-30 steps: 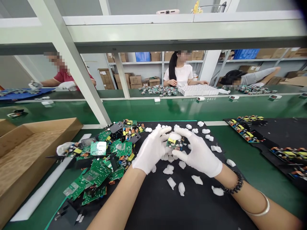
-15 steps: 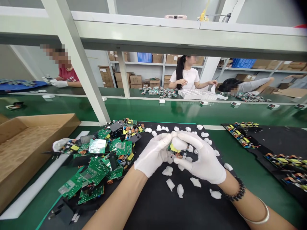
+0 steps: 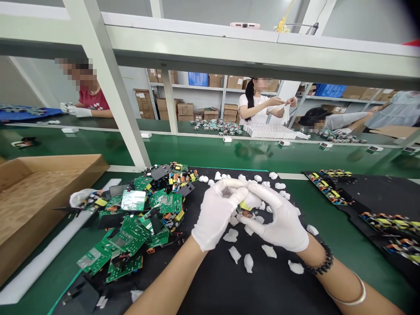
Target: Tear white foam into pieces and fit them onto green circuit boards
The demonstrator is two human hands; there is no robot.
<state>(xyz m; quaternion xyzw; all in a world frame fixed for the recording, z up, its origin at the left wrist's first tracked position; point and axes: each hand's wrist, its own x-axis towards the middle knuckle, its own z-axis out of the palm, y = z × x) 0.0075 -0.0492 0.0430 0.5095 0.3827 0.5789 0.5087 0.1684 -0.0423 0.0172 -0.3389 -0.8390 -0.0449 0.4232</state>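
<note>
The half-hidden circuit board (image 3: 243, 205) shows yellow, perhaps orange.

Left of the slanted white metal post (image 3: 110, 87) is a person in a red shirt (image 3: 93, 100), with a flat blue sheet (image 3: 16, 117) farther left. Nearer than the post's foot, to its left, lie a shallow brown cardboard tray (image 3: 65, 201) and a long flat white strip (image 3: 42, 259). Right of the post's upper end, a pale pink phone (image 3: 244, 26) rests on the white horizontal beam (image 3: 197, 43). Farther back, right of the post, are grey metal shelves (image 3: 193, 87), a blue plastic bin (image 3: 198, 79) and a person in a white shirt (image 3: 259, 111).
</note>
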